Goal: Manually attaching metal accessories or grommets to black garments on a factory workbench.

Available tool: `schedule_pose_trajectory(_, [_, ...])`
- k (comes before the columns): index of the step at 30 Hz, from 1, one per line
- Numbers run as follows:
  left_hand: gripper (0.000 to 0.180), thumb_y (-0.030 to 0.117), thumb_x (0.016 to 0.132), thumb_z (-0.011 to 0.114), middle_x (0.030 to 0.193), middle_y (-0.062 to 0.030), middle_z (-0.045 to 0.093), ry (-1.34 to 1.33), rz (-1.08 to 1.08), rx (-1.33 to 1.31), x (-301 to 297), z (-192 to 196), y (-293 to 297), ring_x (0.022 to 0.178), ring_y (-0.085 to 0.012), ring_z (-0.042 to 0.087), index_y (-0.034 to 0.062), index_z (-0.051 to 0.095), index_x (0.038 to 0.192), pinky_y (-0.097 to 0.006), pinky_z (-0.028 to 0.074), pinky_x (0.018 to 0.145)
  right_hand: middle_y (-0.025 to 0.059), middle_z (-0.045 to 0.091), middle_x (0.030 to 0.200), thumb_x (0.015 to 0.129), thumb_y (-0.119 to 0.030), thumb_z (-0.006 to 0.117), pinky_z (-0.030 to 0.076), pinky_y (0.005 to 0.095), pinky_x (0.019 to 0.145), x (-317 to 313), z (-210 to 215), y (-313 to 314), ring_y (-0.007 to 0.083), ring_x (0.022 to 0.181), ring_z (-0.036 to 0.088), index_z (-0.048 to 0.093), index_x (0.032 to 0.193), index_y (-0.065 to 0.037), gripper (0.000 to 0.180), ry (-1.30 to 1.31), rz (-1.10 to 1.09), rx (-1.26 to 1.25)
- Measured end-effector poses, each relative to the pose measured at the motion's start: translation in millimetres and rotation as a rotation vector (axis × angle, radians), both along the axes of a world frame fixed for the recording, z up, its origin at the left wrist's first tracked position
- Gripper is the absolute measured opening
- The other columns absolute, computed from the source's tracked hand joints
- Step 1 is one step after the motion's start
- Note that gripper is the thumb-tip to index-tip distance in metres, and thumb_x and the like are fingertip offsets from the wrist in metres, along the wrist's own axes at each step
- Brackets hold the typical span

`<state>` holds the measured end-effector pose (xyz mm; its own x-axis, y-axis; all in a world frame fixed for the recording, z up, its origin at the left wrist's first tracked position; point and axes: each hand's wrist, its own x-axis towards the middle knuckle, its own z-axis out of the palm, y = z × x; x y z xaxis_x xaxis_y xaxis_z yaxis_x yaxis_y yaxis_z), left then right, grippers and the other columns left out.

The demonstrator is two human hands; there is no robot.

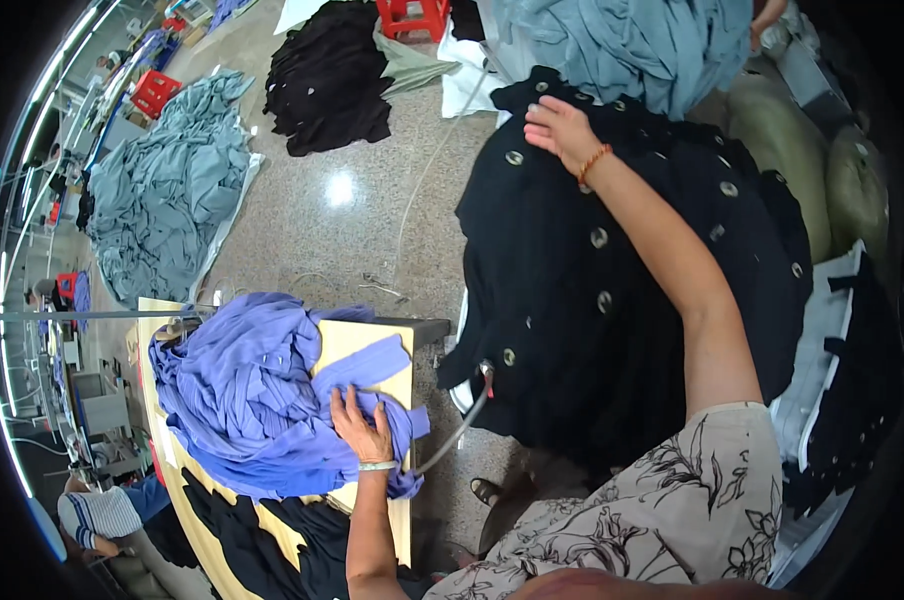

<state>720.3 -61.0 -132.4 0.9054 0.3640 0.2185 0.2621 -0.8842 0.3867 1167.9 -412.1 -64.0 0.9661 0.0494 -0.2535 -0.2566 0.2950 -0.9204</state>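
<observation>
My left hand [364,432] rests with its fingers spread on a heap of purple fabric pieces [247,385], beside a flat purple strip [370,362] at the heap's right. The heap lies on a pale yellow table [397,335]. My right hand [566,134] is stretched far out over a large pile of black fabric [552,240] dotted with small shiny round spots. Its fingers are extended and nothing shows in them. Whether it touches the black fabric I cannot tell.
Black cloth [312,540] lies along the table's near part. Beyond the black pile is grey-blue fabric [622,45]; another grey-blue heap [172,195] and a black heap [332,70] lie on the floor. A hose [462,428] runs between table and pile. People sit or stand nearby.
</observation>
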Motion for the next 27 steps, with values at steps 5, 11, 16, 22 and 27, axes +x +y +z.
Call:
schedule_pose_trajectory(5, [0.045,0.031,0.091,0.054,0.142,-0.0217,0.041,0.097,0.049,0.149,7,-4,-1,0.131,-0.0431,0.038,0.0056,0.054,0.128,-0.052,0.028,0.108,0.0240,0.050,0.130,0.073,-0.025,0.081,0.057,0.0352,0.080,115,-47,46,0.0276,0.107,0.059,0.030,0.144,0.006,0.093,0.004,-0.169,-0.193])
schedule_pose_trajectory(11, [0.040,0.030,0.092,0.052,0.140,-0.0216,0.045,0.096,0.072,0.128,14,-1,-5,0.129,-0.0433,0.040,0.0061,0.057,0.124,-0.053,0.030,0.106,0.0168,0.036,0.147,0.071,-0.044,0.080,0.040,0.0478,0.101,190,-83,79,0.0312,0.134,0.036,0.029,0.146,0.001,0.101,0.204,-0.117,-0.340])
schedule_pose_trajectory(16, [0.040,0.032,0.093,0.049,0.138,-0.0221,0.047,0.088,0.085,0.154,7,1,-3,0.126,-0.0448,0.042,0.0063,0.057,0.123,-0.054,0.031,0.104,0.0170,0.032,0.150,0.072,-0.048,0.079,0.031,0.0483,0.107,209,-118,135,0.0312,0.138,0.030,0.029,0.147,-0.003,0.101,0.154,0.165,-0.332])
schedule_pose_trajectory(22, [0.040,0.026,0.088,0.049,0.137,-0.0231,0.046,0.107,0.083,0.115,16,-6,-8,0.125,-0.0443,0.042,0.0056,0.058,0.121,-0.054,0.031,0.103,0.0081,0.042,0.145,0.082,-0.046,0.071,0.024,0.0501,0.110,224,-136,221,0.0241,0.137,0.034,0.031,0.149,-0.015,0.084,-0.253,0.319,-0.208])
schedule_pose_trajectory(27, [0.041,0.025,0.084,0.052,0.137,-0.0223,0.046,0.134,0.118,0.132,4,0,-4,0.126,-0.0439,0.042,0.0088,0.058,0.121,-0.054,0.031,0.103,0.0017,0.068,0.111,0.092,-0.029,0.062,0.043,0.0284,0.098,109,-89,322,0.0118,0.114,0.057,0.065,0.119,-0.009,0.034,-0.207,0.924,-0.102])
